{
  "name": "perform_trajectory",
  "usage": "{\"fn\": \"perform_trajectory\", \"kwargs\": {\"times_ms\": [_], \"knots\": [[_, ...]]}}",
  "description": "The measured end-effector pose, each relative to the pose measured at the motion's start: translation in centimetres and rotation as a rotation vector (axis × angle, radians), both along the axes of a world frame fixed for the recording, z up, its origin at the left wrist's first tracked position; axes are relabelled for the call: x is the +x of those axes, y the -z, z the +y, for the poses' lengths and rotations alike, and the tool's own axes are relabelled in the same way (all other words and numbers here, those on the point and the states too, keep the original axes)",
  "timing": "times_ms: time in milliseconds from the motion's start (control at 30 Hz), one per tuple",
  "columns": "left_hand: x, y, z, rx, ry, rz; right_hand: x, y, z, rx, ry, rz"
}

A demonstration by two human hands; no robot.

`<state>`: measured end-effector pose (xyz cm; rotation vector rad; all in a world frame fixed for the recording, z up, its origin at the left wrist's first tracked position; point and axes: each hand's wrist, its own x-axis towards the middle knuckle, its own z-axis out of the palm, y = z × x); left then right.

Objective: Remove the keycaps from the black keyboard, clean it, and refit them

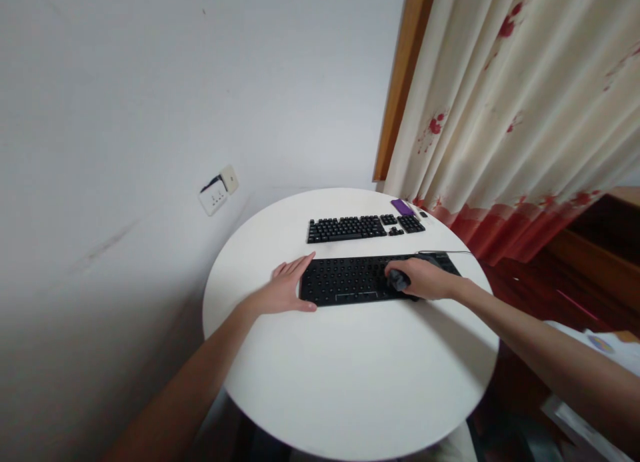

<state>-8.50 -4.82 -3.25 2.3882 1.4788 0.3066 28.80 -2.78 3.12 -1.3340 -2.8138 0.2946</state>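
Note:
A black keyboard base with its keycaps off lies flat on the white round table. My left hand rests at its left end, thumb and fingers spread along the near and far corners. Over the right half of the base, my right hand is closed around a bunched dark grey cloth, pressed against or just above the key posts. Part of the base is hidden under that hand. Beyond it, the loose black keycaps are laid out in keyboard order.
A purple flat item lies at the table's far right, near a small dark piece. A thin cable runs off the base to the right. Behind stand a white wall with a socket and a patterned curtain.

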Motion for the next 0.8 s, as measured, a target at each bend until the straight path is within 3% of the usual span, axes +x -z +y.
{"fn": "perform_trajectory", "kwargs": {"times_ms": [100, 233, 333, 500, 667, 800], "knots": [[0.1, -0.2, -0.1, -0.002, -0.006, 0.002, 0.0, 0.4, -0.1, -0.022, -0.002, -0.007], [0.1, -0.2, -0.2, -0.010, -0.003, -0.002, 0.1, 0.9, 0.1, 0.135, 0.154, -0.070], [0.1, -0.2, -0.2, -0.014, -0.005, -0.005, -0.2, 1.1, 0.0, 0.182, 0.180, -0.064], [0.1, -0.1, -0.2, -0.007, 0.007, -0.015, -2.1, 0.8, -0.9, 0.121, 0.093, 0.081], [0.0, 0.1, 0.0, -0.009, -0.006, -0.008, -5.5, 0.9, -2.1, -0.019, -0.133, 0.221], [-0.1, 0.3, 0.1, -0.003, -0.004, -0.003, -8.0, 1.6, -2.4, 0.066, -0.110, 0.163]]}}
